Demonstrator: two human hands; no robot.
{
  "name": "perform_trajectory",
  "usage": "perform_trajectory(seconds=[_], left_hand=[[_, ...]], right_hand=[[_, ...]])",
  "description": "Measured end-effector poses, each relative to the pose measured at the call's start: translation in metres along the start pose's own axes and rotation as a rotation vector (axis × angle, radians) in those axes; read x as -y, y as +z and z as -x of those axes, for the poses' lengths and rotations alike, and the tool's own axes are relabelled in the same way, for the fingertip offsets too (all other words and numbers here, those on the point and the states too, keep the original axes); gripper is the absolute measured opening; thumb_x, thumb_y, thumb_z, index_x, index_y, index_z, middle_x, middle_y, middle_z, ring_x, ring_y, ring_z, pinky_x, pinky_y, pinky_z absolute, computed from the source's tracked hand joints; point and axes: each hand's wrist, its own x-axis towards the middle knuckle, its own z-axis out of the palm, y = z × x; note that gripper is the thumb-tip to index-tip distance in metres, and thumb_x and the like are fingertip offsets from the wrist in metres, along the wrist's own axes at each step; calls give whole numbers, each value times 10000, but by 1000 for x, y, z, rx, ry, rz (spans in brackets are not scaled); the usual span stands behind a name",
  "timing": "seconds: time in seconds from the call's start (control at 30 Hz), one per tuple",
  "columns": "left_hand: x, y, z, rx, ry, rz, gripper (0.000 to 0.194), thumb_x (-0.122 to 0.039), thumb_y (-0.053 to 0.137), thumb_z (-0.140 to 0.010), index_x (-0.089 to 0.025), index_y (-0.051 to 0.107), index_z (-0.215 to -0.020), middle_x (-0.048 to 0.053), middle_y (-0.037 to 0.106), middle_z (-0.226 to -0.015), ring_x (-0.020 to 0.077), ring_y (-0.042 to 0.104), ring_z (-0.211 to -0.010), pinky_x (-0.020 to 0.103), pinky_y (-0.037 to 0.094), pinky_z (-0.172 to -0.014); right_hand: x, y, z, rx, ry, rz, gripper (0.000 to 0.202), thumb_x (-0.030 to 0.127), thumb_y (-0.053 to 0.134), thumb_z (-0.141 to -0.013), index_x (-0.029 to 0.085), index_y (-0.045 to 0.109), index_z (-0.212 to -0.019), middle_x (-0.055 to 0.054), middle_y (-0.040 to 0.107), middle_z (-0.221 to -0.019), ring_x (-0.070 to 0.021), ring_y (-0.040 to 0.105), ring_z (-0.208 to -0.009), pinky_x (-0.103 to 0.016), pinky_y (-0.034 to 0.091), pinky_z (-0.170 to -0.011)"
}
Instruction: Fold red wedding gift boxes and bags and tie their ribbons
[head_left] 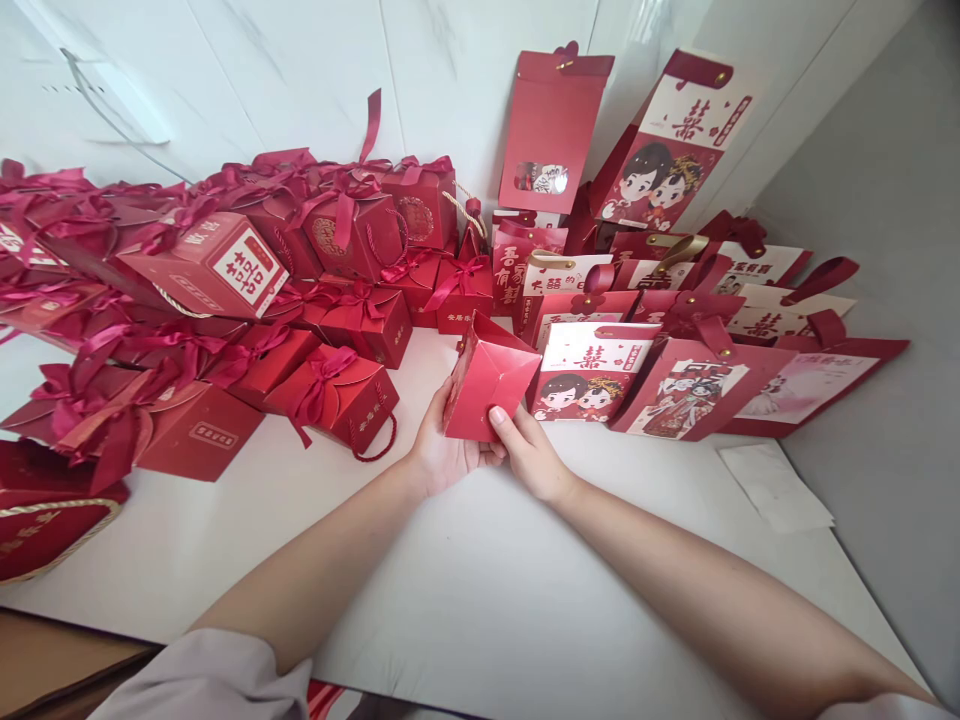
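Carton point(498, 378), red and creased, was clasped over the white tabletop point(450, 600), left hand point(441, 452) cupped beneath, right hand point(534, 452) pressing its thumb on the near face, likely for steadiness, between ribboned boxes point(354, 396) and standing gift bags point(585, 385).

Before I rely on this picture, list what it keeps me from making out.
In the head view:
Red box: far side, turned away.
Left hand: partly behind that box.
Rope-handled box: cut off by the left edge.
Front cartoon-couple bag: tag lettering too small.
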Motion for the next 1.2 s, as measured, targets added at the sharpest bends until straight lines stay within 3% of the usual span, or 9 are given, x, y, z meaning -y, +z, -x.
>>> perform_trajectory(seconds=[0.1, 0.2, 0.33, 0.47, 0.67, 0.77, 0.9, 1.03, 1.2], left_hand=[[-3, 1, 1, -7, 4, -17, 680, -732, 377, -891, -148, 718, -959, 90, 710, -817, 194, 633, -578, 332, 518, -607], [-11, -2, -1, -86, 74, -104, 659, -716, 372, -910, -160, 715, -1004, 111, 730, -896, 210, 657, -649, 333, 529, -611], [-22, -13, -4, -293, 407, -316, 612, -692, 489, -896, -180, 688, -1165, 112, 741, -1031, 282, 692, -958, 356, 559, -776], [-27, -18, -2, -366, 684, -466, 541, -622, 614, -867, -196, 681, -1193, 95, 723, -1141, 306, 632, -1171, 376, 519, -980], [-32, -27, -11, -368, 726, -392, 496, -600, 569, -907, -221, 656, -1215, 92, 671, -1275, 263, 593, -1247, 365, 480, -1047], [-31, -33, -16, -487, 795, -424, 503, -628, 557, -902, -242, 631, -1216, 73, 632, -1332, 237, 568, -1267, 326, 467, -1032], [-25, -30, -12, -659, 827, -538, 458, -671, 577, -863, -249, 599, -1038, 42, 689, -1119, 224, 631, -1108, 303, 497, -898], [-22, -26, -11, -477, 813, -479, 411, -595, 577, -901, -223, 639, -1062, 56, 696, -1147, 236, 629, -1145, 325, 496, -968], [-28, -33, -15, -280, 719, -304, 370, -464, 669, -839, -194, 693, -1091, 63, 734, -1100, 269, 664, -1122, 367, 531, -970]], right_hand=[[2, 0, 0, -10, -13, 21, 376, 599, 488, -967, 234, 543, -1033, 19, 533, -726, -154, 522, -636, -302, 481, -639], [9, 0, 2, -73, -117, 13, 415, 581, 497, -965, 259, 510, -1226, -57, 612, -1070, -195, 591, -921, -335, 513, -834], [17, 0, 7, -127, -252, -60, 585, 656, 454, -945, 310, 353, -1405, -98, 436, -1458, -246, 556, -1177, -398, 503, -935], [16, -2, 7, -202, -249, -13, 626, 726, 437, -909, 287, 391, -1352, -119, 477, -1416, -272, 542, -1210, -394, 528, -879], [14, -1, 1, -88, -67, 92, 500, 556, 591, -919, 242, 464, -1287, -101, 597, -1295, -241, 596, -1143, -406, 482, -1009], [16, 3, 2, -44, -33, 128, 575, 506, 571, -950, 255, 384, -1432, -107, 467, -1491, -244, 498, -1319, -423, 401, -1121], [14, 5, 5, -145, -95, 7, 598, 484, 584, -948, 284, 315, -1444, -103, 335, -1563, -226, 390, -1406, -413, 372, -1144], [5, 2, 1, -187, -106, -17, 329, 493, 565, -954, 266, 441, -1157, -54, 542, -1167, -190, 533, -1071, -355, 448, -983], [-2, -1, -6, -208, -74, -21, 278, 529, 506, -965, 258, 445, -948, 6, 487, -943, -169, 482, -894, -296, 423, -868]])
